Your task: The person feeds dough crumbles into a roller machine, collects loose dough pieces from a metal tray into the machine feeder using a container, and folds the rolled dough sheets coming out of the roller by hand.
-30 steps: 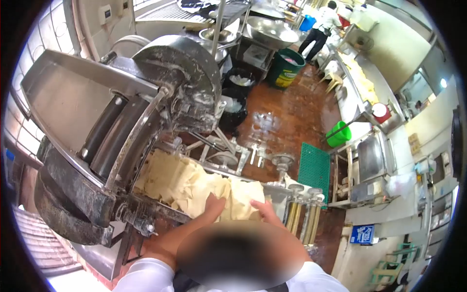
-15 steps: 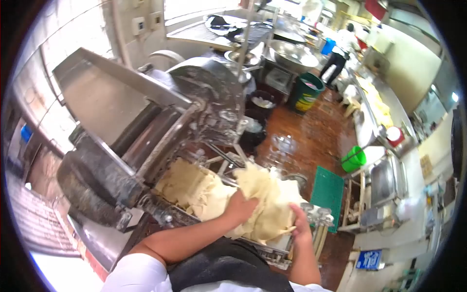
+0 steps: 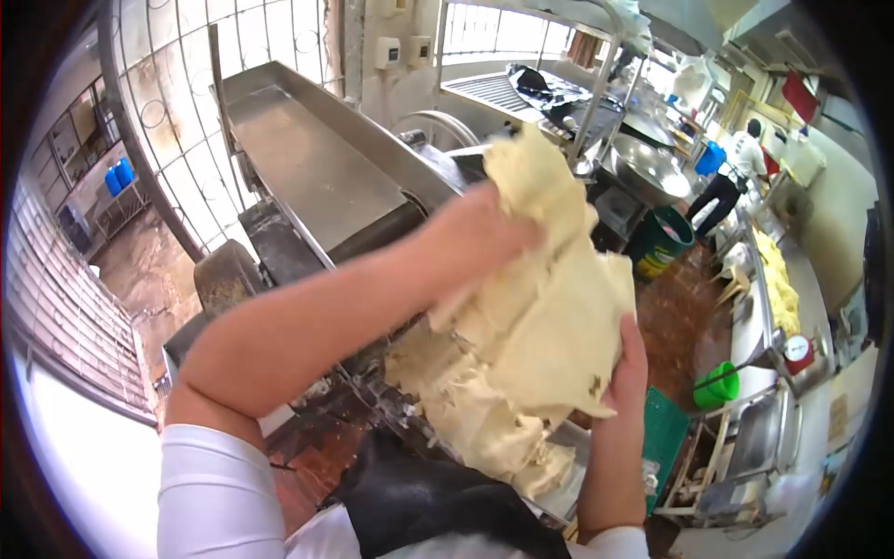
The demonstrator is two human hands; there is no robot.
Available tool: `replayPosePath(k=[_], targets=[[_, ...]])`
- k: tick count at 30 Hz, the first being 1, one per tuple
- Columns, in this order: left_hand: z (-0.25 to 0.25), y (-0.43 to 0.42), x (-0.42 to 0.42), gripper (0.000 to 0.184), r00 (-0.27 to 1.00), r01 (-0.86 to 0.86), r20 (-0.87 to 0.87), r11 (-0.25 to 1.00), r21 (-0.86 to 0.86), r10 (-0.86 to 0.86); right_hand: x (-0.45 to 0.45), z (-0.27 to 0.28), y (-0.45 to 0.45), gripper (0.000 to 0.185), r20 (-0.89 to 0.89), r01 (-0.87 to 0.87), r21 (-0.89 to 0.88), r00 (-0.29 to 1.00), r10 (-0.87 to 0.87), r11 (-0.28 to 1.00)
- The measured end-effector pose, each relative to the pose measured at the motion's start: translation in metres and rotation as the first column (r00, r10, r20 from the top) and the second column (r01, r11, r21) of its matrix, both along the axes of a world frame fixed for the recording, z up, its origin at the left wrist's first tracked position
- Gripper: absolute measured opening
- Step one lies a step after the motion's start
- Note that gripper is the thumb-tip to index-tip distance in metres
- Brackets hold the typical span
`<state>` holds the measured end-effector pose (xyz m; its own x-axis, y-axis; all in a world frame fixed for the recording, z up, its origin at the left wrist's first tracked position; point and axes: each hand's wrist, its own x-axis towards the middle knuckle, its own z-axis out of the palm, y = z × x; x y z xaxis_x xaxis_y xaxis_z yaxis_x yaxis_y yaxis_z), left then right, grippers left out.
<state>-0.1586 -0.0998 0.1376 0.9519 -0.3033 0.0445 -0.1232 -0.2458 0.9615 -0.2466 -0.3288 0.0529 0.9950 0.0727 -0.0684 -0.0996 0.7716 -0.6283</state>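
Note:
A wide, ragged slab of pale dough (image 3: 549, 317) hangs raised between my two hands. My left hand (image 3: 489, 238) is wrapped over its upper left edge, slightly blurred. At the lower right edge, my right hand (image 3: 629, 359) grips the slab, fingers partly behind it. Beneath it, more crumpled dough (image 3: 480, 419) lies on the machine's lower tray. The roller machine (image 3: 317, 158), with its sloping metal hopper, stands to the left, partly hidden behind my left forearm.
A green bin (image 3: 663, 238) and a steel bowl (image 3: 649, 170) are beyond the machine. Farther back a person (image 3: 740, 168) stands by a long counter bearing yellow dough (image 3: 775, 279). At right are a bright green bucket (image 3: 717, 387), a green mat (image 3: 661, 433) and a sink (image 3: 759, 433).
Both hands have lifted the dough slab off the tray, up toward the hopper. The view has turned left, so the machine and room appear farther right.

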Motion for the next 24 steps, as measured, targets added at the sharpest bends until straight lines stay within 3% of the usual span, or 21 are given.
replayPosePath(k=[1, 5, 7, 11, 13, 14, 15, 16, 18, 20, 22, 24], targets=[[0.016, 0.016, 0.008, 0.032, 0.999, -0.031, -0.011, 0.993, -0.111, 0.03, 0.014, 0.015, 0.016, 0.052, 0.038, -0.061, 0.036, 0.997, 0.06, 0.997], [0.089, 0.083, 0.022, 0.041, 0.988, -0.14, 0.036, 0.966, -0.217, 0.151, 0.071, 0.062, 0.088, 0.051, 0.155, -0.244, 0.095, 0.961, 0.228, 0.965], [0.099, 0.129, 0.065, 0.045, 0.991, -0.115, 0.048, 0.969, -0.221, 0.129, 0.103, 0.079, 0.126, 0.05, 0.24, -0.306, 0.094, 0.931, 0.276, 0.948], [0.121, 0.193, 0.113, 0.054, 0.966, -0.247, 0.029, 0.948, -0.199, 0.258, 0.152, 0.083, 0.202, 0.049, 0.254, -0.234, 0.092, 0.945, 0.205, 0.968], [0.111, 0.217, 0.133, 0.055, 0.959, -0.272, 0.078, 0.962, -0.014, 0.273, 0.172, 0.064, 0.23, 0.051, 0.236, -0.207, 0.048, 0.953, 0.191, 0.977], [0.102, 0.231, 0.146, 0.055, 0.956, -0.283, 0.105, 0.956, 0.077, 0.274, 0.17, 0.06, 0.231, 0.05, 0.146, -0.274, -0.122, 0.946, 0.29, 0.954], [0.081, 0.254, 0.173, 0.055, 0.966, -0.252, 0.162, 0.879, 0.405, 0.202, 0.16, 0.052, 0.225, 0.049, 0.039, -0.348, -0.284, 0.927, 0.373, 0.893], [0.053, 0.276, 0.205, 0.055, 0.973, -0.222, 0.196, 0.695, 0.684, 0.118, 0.149, 0.046, 0.217, 0.049, -0.079, -0.425, -0.431, 0.897, 0.435, 0.796], [-0.009, 0.29, 0.23, 0.053, 0.987, -0.163, 0.154, 0.273, 0.948, 0.056, 0.13, 0.037, 0.193, 0.041, 0.057, -0.192, -0.609, 0.957, 0.284, 0.77], [-0.081, 0.328, 0.274, 0.05, 0.97, -0.204, 0.091, 0.552, 0.809, 0.225, 0.12, 0.042, 0.154, 0.034, 0.084, -0.098, -0.609, 0.979, 0.187, 0.787], [-0.048, 0.305, 0.253, 0.049, 0.945, -0.193, -0.019, 0.606, 0.772, 0.326, 0.113, 0.038, 0.112, 0.031, 0.075, 0.004, -0.509, 0.996, 0.04, 0.861], [-0.054, 0.299, 0.246, 0.049, 0.929, -0.152, -0.127, 0.672, 0.725, 0.347, 0.108, 0.018, 0.072, 0.028, 0.057, 0.09, -0.337, 0.996, -0.075, 0.937]])
